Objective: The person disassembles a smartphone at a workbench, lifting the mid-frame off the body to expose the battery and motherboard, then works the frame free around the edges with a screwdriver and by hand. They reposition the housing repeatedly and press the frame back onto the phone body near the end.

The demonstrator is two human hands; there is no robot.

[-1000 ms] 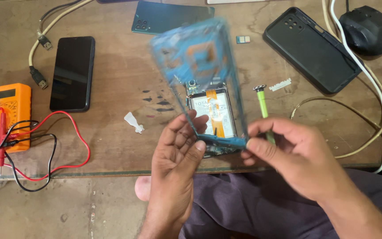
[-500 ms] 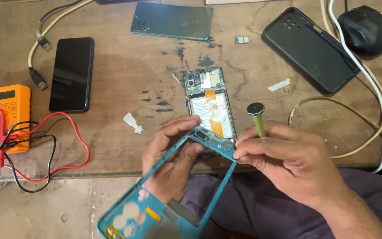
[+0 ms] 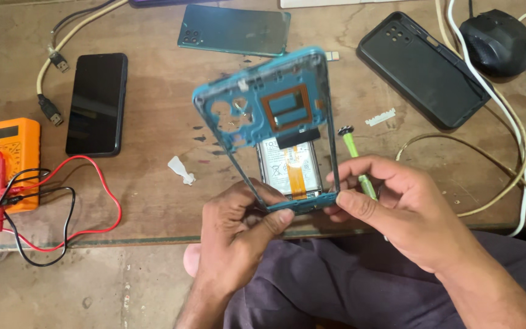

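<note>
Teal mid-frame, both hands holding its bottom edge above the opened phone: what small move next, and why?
Probably lift the teal mid-frame clear and set it on a bare patch of the table. The left hand and right hand pinch only its bottom edge, it stands tilted up, and the opened phone lies exposed underneath. The right hand also holds a green screwdriver.

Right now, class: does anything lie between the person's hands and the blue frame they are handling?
No. Both hands already grip the blue frame at its lower edge: the left hand from below, the right hand from the side, which also holds a green tool. The opened phone lies behind the frame, not between.
</note>
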